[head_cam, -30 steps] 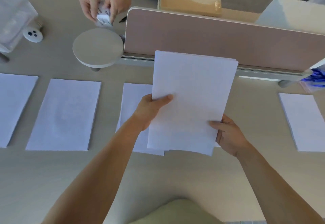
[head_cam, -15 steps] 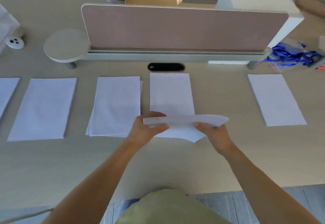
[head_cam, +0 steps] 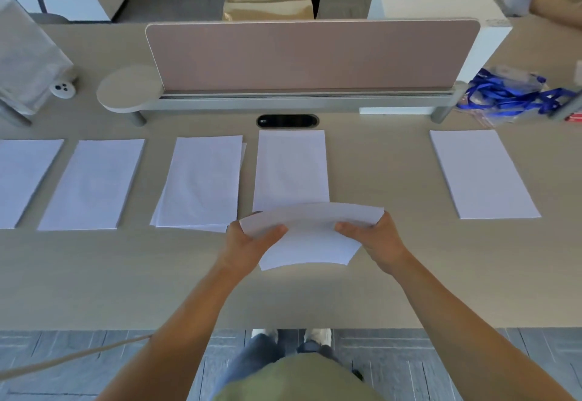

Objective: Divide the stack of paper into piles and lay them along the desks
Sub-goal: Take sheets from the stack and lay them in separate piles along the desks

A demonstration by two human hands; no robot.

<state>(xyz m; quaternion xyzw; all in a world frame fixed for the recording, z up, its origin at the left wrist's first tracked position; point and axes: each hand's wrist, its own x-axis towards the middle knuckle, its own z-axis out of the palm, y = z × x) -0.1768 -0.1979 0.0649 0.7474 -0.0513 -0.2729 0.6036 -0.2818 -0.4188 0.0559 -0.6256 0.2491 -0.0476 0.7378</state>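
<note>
Desk: pale wood; I see five white piles along it, before a pink divider.
Held stack: white, bowed upward, long axis left-right, above the near end of the middle pile.
Left hand: grasping its left end.
Right hand: grasping its right end.
Hidden: leftmost pile is cut off.

Matt white paper stack, matt pale wood-grain desk, pink cloth-look divider, glossy brown-taped box
</note>
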